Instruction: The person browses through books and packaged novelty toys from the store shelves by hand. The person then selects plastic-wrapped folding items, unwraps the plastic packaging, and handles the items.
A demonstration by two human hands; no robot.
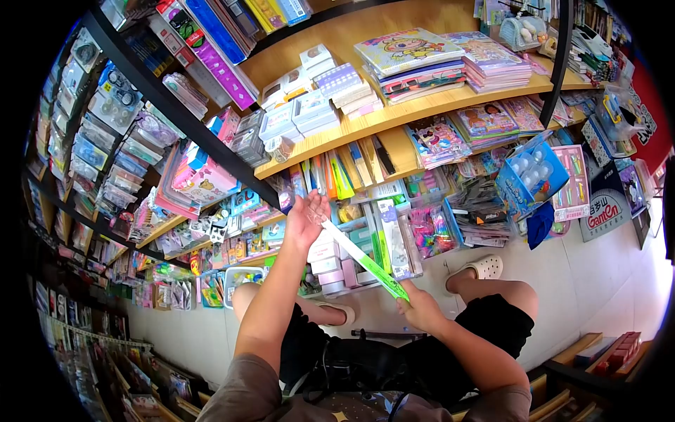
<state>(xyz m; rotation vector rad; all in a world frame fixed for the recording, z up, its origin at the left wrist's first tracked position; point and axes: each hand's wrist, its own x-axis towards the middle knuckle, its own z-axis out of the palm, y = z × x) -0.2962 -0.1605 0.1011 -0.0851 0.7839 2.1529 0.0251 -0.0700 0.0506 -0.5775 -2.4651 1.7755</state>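
A long, narrow green-and-white packet [365, 261] slants between my two hands in front of the lower shelf. My right hand [422, 309] grips its lower green end, thumb on top. At the upper end, which looks like clear plastic, my left hand [308, 219] has its palm turned up and its fingers curled around it. Just beyond my left hand, upright slim packets in green, orange and brown [341, 176] stand in a row under the wooden shelf. Below the packet lie pink and white boxes [330, 266] and a bin of colourful small goods [430, 228].
A wooden shelf [408, 116] holds stacks of booklets [411, 53] and small white boxes [302, 116]. Black shelf posts [176, 105] rise at left and right. To the right stands a blue box [532, 176]. My knees and beige clogs [485, 269] are close to the lower bins.
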